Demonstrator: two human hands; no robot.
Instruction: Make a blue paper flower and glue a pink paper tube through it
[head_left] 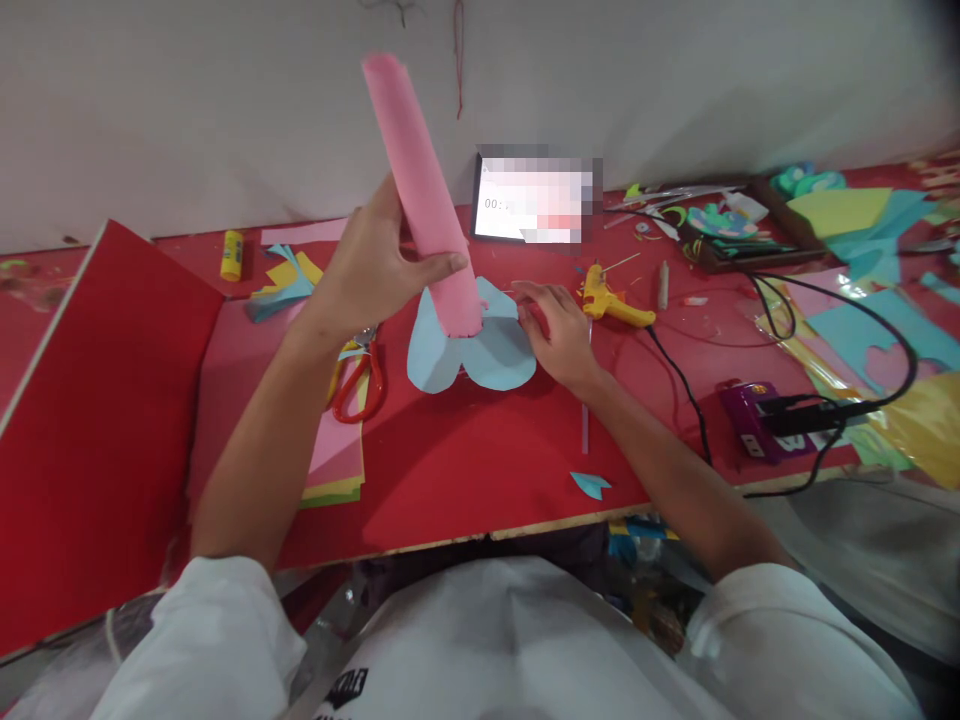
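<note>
My left hand [367,262] is wrapped round a rolled pink paper tube [429,180], thumb across its front. The tube leans to the upper left, and its lower end rests at the middle of a light-blue paper cutout [497,358] with rounded lobes. At the cutout's right edge, my right hand [559,335] has its fingers bent, thumb and fingertips closed on the paper's rim. Just right of that hand lies a yellow glue gun [616,308] with a black cord. Pliers with red and yellow handles [371,390] lie left of the cutout.
A lit tablet [517,205] leans on the wall. Coloured sheets [337,455] and a yellow glue stick [232,257] are at left, beside a raised red board [112,420]. Rightward are a brown tray [806,240], a purple power box [750,415], cables and paper. A blue scrap [592,485] lies near the front edge.
</note>
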